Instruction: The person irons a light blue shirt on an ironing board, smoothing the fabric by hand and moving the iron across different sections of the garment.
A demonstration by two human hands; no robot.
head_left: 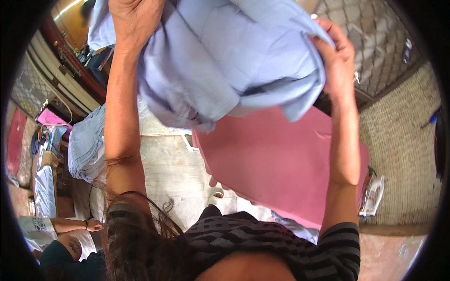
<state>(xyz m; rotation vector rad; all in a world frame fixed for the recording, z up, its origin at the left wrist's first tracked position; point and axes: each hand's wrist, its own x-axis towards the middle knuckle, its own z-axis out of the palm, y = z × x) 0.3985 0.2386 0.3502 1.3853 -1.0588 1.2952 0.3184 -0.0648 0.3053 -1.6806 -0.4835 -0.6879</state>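
Across the upper middle of the frame, a light blue cloth (201,61) is held above the pink bench (267,164), its edge pinched by the fingers of the right hand (338,63); the grip of the left hand (135,21) cannot be told. If lowered bunched, it could be creased.

Your view is bright, a light strip (68,9) glows at upper left, the blue cloth (201,61) is softly blurred, and edges curve strongly.
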